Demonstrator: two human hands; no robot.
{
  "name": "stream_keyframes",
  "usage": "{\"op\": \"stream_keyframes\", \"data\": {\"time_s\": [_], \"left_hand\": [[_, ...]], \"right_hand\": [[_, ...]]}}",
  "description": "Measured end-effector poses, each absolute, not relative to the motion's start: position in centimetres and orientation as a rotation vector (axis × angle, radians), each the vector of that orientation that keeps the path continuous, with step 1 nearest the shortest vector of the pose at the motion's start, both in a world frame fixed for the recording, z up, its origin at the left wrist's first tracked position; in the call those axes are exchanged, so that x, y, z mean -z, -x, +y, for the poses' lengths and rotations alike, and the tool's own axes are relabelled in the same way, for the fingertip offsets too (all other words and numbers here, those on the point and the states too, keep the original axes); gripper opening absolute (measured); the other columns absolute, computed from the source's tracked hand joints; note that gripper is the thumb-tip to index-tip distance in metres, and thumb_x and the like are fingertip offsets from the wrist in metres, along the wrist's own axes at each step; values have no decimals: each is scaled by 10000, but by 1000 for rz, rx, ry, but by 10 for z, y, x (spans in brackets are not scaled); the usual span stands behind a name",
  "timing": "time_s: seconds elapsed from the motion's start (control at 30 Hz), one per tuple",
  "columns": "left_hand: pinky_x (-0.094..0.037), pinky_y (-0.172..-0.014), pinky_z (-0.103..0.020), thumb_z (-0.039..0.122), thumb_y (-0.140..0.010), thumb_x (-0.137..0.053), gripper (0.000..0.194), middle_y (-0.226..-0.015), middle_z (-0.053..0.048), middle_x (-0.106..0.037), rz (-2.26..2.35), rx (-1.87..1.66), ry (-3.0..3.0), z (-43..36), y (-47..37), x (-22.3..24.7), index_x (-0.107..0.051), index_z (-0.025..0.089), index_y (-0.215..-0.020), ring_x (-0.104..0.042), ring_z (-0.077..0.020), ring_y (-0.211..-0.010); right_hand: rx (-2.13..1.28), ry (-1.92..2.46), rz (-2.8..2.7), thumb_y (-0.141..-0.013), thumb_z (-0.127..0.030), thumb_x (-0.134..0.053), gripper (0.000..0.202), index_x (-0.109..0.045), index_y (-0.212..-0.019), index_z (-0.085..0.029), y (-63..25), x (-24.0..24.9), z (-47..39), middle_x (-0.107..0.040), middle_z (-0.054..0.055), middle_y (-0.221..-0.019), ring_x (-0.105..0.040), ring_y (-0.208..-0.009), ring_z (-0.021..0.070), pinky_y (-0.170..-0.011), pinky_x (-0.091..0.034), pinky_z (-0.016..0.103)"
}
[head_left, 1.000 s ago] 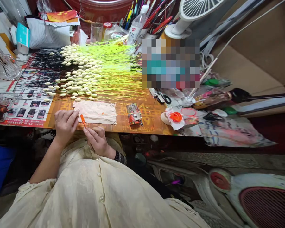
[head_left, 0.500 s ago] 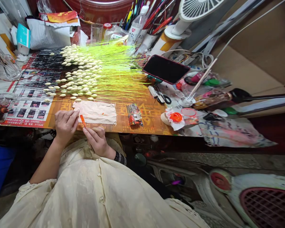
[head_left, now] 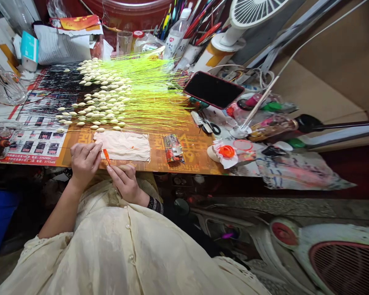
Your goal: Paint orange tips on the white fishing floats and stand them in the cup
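The right hand (head_left: pixel 124 180) gripped an orange-tipped stick (head_left: pixel 106 156) beside the cloth's (head_left: pixel 126 147) near corner; whether the left hand's (head_left: pixel 85 162) curled fingers pinched anything, one could not tell. If wet, the tip could have smeared the cloth through a slip.

Through the head view I have the right hand (head_left: pixel 126 180) gripping a slim orange-tipped tool (head_left: pixel 106 156), its tip beside the left hand (head_left: pixel 85 162), whose fingers I see bent together; whether they hold anything, I can't tell. Just beyond, a pale cloth (head_left: pixel 126 149) lies on the counter (head_left: pixel 195 164), near white pods (head_left: pixel 105 110) with yellow-green strands (head_left: pixel 155 84). Farther right I see a phone (head_left: pixel 213 90).
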State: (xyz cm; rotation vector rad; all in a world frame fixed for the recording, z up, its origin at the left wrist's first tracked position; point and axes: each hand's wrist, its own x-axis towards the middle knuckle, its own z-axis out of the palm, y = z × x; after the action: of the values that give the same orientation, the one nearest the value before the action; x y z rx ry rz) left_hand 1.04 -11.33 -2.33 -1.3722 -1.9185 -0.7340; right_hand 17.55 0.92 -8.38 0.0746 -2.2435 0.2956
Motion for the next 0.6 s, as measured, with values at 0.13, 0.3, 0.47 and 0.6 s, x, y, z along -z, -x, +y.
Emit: {"op": "stream_keyframes", "data": {"time_s": [0.13, 0.3, 0.47, 0.6], "left_hand": [[-410, -994, -416, 186, -924, -648, 409, -1113, -69, -747, -1917, 731, 1374, -113, -11, 24, -646, 243, -1329, -623, -227, -995], [-403, -1011, -433, 213, -942, -617, 390, -1115, -77, -747, -1982, 742, 1364, -114, -10, 25, -661, 257, -1326, -634, -234, -1016], [-406, -1009, -444, 234, -948, -606, 358, -1108, -83, -746, -2018, 767, 1361, -114, -10, 26, -678, 255, -1298, -633, -242, -1022], [-398, -1014, -449, 248, -950, -601, 338, -1100, -87, -744, -2058, 769, 1350, -115, -10, 26, -690, 254, -1277, -634, -245, -1021]], "right_hand": [[-308, -93, -2208, -1020, -167, -485, 494, -489, -1514, -167, -175, 82, 9, -721, 100, -1278, -573, -1084, 217, -1028, -441, 401], [-318, -84, -2246, -1025, -192, -502, 479, -511, -1503, -184, -177, 85, 9, -712, 111, -1285, -572, -1099, 222, -1038, -442, 408], [-367, -106, -2243, -1010, -191, -537, 504, -500, -1512, -180, -180, 88, 11, -706, 117, -1287, -572, -1101, 224, -1028, -463, 413], [-408, -148, -2159, -998, -176, -530, 483, -532, -1481, -171, -179, 89, 13, -716, 108, -1253, -567, -1082, 221, -993, -494, 411]]}}
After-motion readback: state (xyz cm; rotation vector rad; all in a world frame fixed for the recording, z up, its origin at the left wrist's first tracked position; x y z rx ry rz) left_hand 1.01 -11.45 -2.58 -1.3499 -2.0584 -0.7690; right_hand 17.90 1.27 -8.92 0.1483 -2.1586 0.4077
